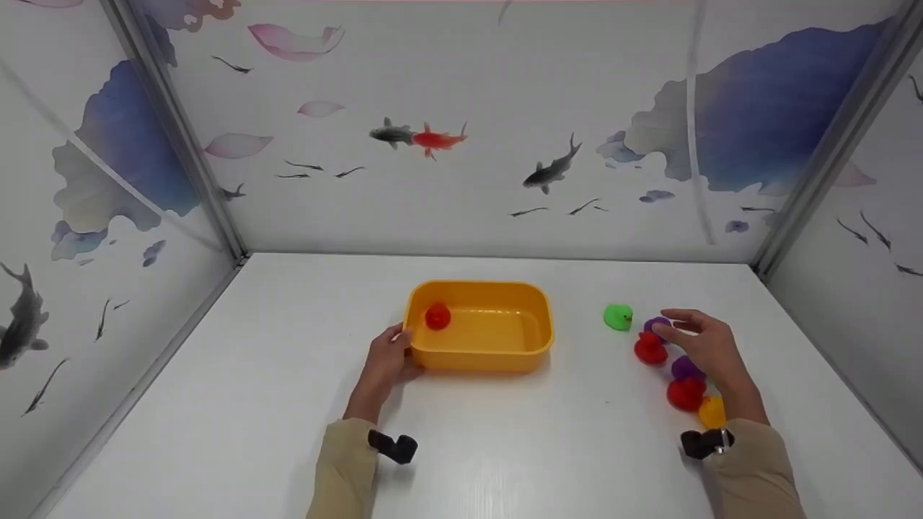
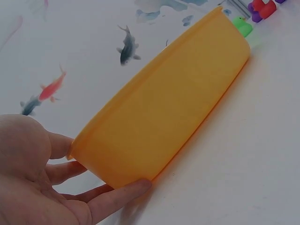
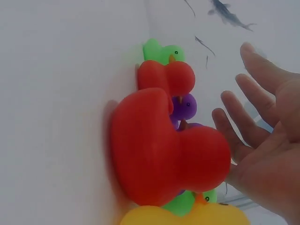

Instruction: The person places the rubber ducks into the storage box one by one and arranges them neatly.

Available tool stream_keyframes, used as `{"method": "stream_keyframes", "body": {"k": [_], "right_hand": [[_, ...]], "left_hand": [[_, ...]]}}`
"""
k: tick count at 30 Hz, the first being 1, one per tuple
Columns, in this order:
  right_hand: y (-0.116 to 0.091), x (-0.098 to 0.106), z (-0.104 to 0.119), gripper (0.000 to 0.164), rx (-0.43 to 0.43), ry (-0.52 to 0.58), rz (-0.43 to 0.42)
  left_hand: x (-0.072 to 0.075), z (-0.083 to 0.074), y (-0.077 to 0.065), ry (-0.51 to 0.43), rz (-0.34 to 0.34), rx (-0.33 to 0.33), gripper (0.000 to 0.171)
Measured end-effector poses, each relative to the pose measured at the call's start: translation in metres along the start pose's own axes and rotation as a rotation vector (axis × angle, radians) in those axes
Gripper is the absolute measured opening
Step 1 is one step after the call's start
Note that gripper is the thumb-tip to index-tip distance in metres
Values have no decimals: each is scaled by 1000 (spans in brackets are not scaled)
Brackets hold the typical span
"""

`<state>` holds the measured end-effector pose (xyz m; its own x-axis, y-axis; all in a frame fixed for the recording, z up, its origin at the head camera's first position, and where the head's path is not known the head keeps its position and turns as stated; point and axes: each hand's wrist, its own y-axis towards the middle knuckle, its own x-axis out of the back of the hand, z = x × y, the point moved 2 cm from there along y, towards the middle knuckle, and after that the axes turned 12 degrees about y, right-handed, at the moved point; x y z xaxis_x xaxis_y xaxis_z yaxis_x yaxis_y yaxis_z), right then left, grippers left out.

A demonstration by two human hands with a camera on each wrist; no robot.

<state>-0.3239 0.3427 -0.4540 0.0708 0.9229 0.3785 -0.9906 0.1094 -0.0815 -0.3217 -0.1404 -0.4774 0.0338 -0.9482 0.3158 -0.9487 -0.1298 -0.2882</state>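
Observation:
A yellow plastic basin (image 1: 479, 362) stands on the white table with a red rubber duck (image 1: 438, 316) inside, near its left end. My left hand (image 1: 387, 353) grips the basin's left end, thumb by the rim and fingers against the outer wall. My right hand (image 1: 703, 346) hovers over a group of rubber ducks, fingers apart and holding nothing. Beneath its fingertips are a purple duck (image 1: 657, 326) and a red duck (image 1: 651, 349). Nearer me sit another purple duck (image 1: 686, 368), a big-looking red duck (image 3: 145, 150) and a yellow duck (image 1: 712, 411). A green duck (image 1: 618, 317) stands left of the group.
White panels printed with fish and petals enclose the table (image 1: 505, 447) at the back and both sides. A grey metal post (image 1: 180, 137) rises at the back left corner. Another green duck (image 3: 180, 205) shows partly behind the near red one in the right wrist view.

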Motion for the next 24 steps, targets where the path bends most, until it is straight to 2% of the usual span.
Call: {"method": "stream_keyframes", "body": {"k": [7,14,24], "right_hand": [[-2,-2,-3,71,-26,7,38],[2,-4,-7,77,-80,-19,64],[6,-8,-11,77,-108,-52,63]], "left_hand": [[1,-1,-1,-13,9,3,49],[1,-1,-1,-9,4,-9,48],[1,-1,0,-9,-5,-8,48]]}}
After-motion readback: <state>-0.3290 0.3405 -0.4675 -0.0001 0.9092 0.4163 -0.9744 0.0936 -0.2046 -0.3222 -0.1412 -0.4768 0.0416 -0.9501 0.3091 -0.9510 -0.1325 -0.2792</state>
